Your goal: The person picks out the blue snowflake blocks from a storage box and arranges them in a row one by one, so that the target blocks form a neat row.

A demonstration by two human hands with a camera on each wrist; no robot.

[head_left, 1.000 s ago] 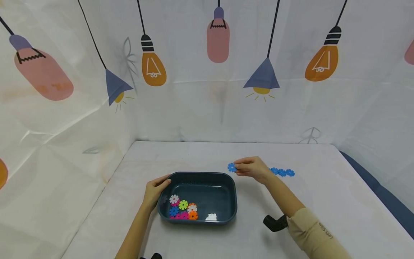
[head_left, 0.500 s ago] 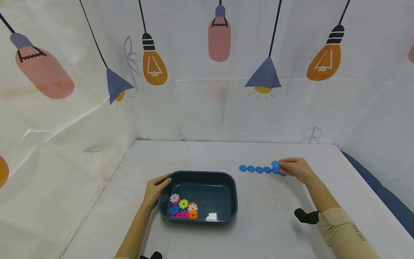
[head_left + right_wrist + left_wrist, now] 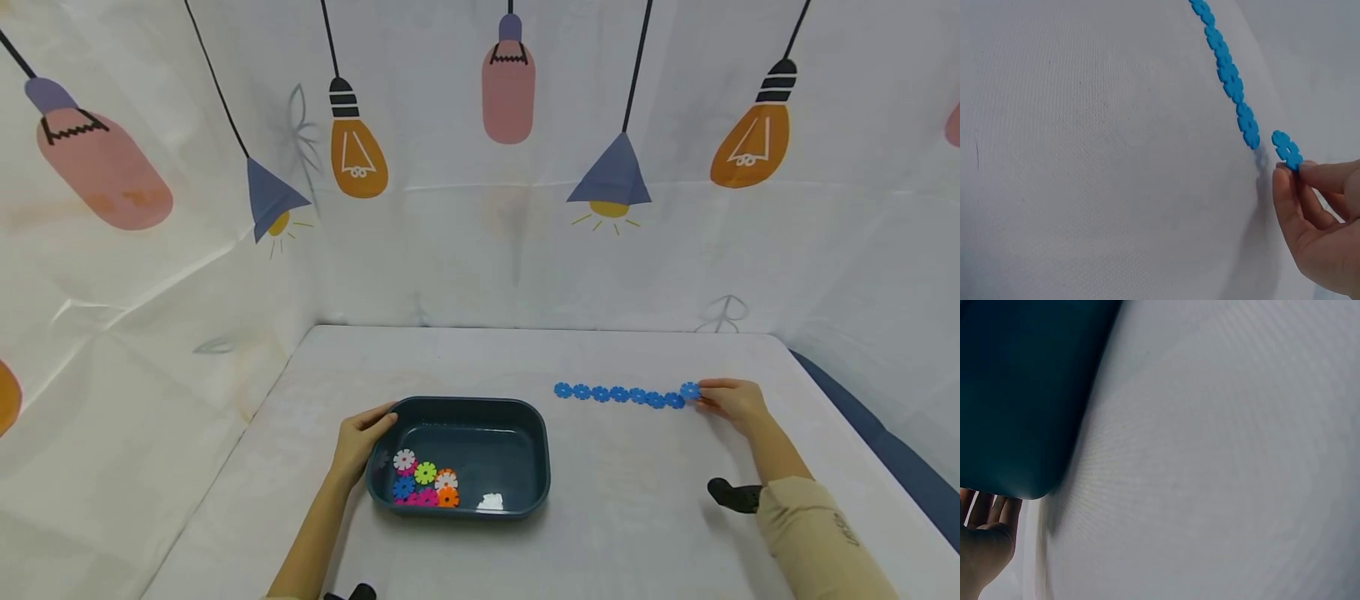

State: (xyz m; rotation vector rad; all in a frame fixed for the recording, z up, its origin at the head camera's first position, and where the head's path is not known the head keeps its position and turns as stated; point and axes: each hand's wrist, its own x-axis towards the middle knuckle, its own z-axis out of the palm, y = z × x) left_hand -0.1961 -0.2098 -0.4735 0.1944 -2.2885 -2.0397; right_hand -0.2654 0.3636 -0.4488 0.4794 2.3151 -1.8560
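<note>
My right hand [image 3: 738,402] pinches a blue snowflake-shaped building disc [image 3: 690,390] between thumb and fingertips. In the right wrist view that disc [image 3: 1287,150] is held off the table, a small gap away from the end of a row of matching blue discs [image 3: 1230,74]. The row [image 3: 618,394] lies nearly straight across the right back of the table. On the left, my left hand [image 3: 358,442] grips the upper left corner of a dark teal tray [image 3: 542,454]. Its fingers [image 3: 999,511] show against the tray's outer end in the left wrist view.
Several loose discs, white, green, orange, pink and blue, lie in the tray's left part, among them a green disc [image 3: 425,473]. The white table [image 3: 600,533] ends at the back before a hanging white cloth [image 3: 450,258] printed with lamps.
My right hand has moved right, from the row's left end past its right end, holding a blue disc. The whole row shows now. My left hand and the tray have stayed in place.
</note>
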